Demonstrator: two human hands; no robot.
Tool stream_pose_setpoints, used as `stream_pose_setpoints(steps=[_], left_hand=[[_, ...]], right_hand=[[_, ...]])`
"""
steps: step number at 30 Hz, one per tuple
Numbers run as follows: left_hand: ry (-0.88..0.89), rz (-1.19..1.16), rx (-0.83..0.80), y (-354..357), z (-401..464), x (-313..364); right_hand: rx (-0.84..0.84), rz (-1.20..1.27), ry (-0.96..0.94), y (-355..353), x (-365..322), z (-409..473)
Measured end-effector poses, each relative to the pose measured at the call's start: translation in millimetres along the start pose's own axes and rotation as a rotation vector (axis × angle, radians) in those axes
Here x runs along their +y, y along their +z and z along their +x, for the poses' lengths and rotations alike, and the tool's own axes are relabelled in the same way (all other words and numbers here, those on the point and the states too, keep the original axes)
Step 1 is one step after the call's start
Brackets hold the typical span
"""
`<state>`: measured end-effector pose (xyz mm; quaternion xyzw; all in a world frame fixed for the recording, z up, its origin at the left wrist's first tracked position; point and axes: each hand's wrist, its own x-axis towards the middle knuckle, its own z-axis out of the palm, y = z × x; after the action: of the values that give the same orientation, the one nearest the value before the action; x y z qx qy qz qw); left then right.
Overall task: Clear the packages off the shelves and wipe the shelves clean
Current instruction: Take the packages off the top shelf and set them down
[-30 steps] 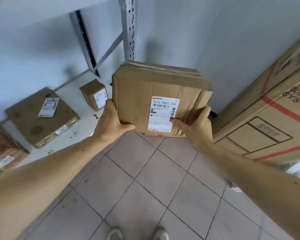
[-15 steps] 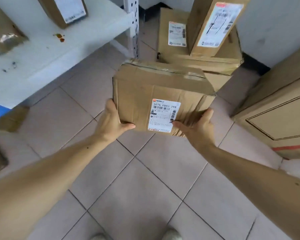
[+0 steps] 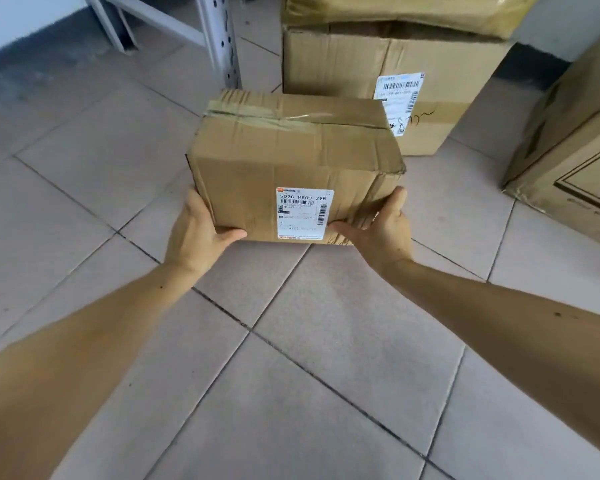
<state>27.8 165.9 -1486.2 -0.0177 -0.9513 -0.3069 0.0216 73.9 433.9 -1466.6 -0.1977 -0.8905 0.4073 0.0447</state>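
Head view: creased, taped cardboard package (image 3: 291, 161), white label

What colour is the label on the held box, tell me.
White with black print, an orange strip at top: the label on the box, head view.

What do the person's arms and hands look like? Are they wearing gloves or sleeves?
No gloves and no sleeves show. The left hand and right hand are bare, with no rings or watch in sight. Both forearms are bare to the picture's edge, with a few small dark spots.

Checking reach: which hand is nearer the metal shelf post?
Left. The left hand grips the box below the shelf post; the right hand grips its opposite side.
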Motion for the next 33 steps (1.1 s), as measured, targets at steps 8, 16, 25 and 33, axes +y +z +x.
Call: stream_pose_setpoints(steps=[8,16,25,33], left_hand=[[-0.041,0.136,-0.079,7,-7,-14],[-0.222,0.485,-0.454,-93,-32,35],[-0.162,0.585,-0.615,-330,-21,187],[-0.160,0.638,-0.595,-569,2,350]], right_hand=[[-0.010,-0.140,0.025,4,9,-1],[-0.383,-0.704,0.220,-79,-76,-22],[-0.648,-1.119,0.105,-253,-290,-42],[-0.566,-1.268,-0.374,-407,-516,-61]])
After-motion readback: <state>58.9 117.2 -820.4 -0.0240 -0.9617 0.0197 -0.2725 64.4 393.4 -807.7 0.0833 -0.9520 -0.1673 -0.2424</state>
